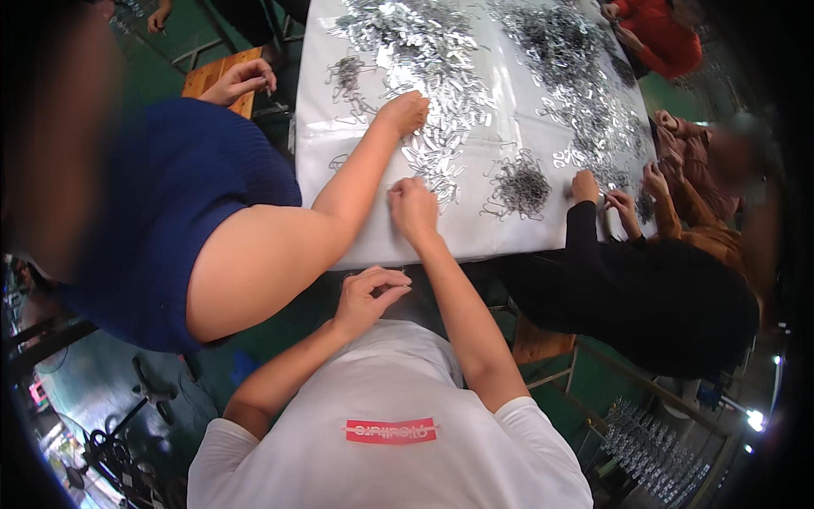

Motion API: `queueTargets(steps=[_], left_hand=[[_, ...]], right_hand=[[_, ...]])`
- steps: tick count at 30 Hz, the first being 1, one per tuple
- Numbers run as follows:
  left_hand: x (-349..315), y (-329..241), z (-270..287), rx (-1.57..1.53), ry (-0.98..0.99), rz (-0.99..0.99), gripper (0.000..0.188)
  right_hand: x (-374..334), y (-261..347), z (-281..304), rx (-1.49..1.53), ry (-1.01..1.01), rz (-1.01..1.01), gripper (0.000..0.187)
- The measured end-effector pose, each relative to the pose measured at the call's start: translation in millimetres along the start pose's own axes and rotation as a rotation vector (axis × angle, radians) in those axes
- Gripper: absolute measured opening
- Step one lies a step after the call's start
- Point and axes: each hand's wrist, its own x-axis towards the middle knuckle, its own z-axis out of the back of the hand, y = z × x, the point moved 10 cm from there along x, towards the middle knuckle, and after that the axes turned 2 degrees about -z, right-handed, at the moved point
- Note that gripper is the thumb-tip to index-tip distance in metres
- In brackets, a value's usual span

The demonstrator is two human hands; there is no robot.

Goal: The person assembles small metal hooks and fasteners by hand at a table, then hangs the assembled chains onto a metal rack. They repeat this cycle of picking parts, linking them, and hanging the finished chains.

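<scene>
Head view: right hand (413,208) was out on the white table (475,233), fingers pinched together at the near edge of the flat silver metal pieces (441,161), which lay just beyond. Left hand (369,297) hung back off the table, fingers curled on something tiny, couldn't tell what.

A red rectangular label (392,431) with seemingly pale lettering sits on the white shirt (373,382).
</scene>
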Motion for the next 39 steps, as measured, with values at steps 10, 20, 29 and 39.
queueTargets(steps=[10,20,29,39], left_hand=[[3.0,-0.3,-19.1,0.032,0.137,0.012,0.015],[12.2,-8.4,-36.1,0.021,0.162,-0.003,0.016],[15.3,-6.9,-48.4,0.019,0.071,-0.049,0.016],[9.7,-12.0,-54.2,0.064,0.06,-0.123,0.014]], right_hand=[[50.6,-144.1,131.6,-0.056,-0.36,-0.315,0.018],[133.4,-197.3,146.9,-0.349,0.012,-0.119,0.009],[129.5,-163.9,135.5,-0.166,-0.036,-0.061,0.014],[-114.2,-66.3,117.3,1.134,-0.016,-0.317,0.013]])
